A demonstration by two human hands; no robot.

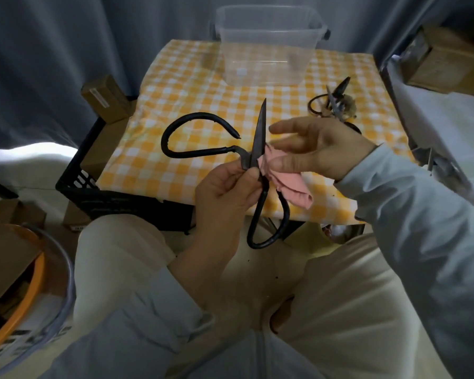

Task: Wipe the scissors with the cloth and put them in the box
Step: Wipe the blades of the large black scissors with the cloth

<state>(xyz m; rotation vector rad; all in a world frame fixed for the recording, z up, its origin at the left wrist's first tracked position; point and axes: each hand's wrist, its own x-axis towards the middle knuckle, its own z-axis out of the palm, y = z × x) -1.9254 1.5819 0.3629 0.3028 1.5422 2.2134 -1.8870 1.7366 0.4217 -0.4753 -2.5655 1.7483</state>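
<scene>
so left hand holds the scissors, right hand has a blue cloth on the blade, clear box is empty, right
The cloth is pink, not blue, as the head view shows. Otherwise right: left hand holds the scissors, right hand has the cloth on the blade, clear box is empty.

Pinching large black scissors (258, 138) near the pivot with the left grip (225, 187), blade tip up, handles spread wide, one loop out to the left, the other hanging down. Pinching a pink cloth (293, 184) under the thumb of the right grip (320, 151), right against the blade. Beyond, on the yellow-checked desk (189, 86), a clear plastic box (266, 45) at the far edge; near the right edge, more dark scissors (334, 102) in a small heap.
</scene>
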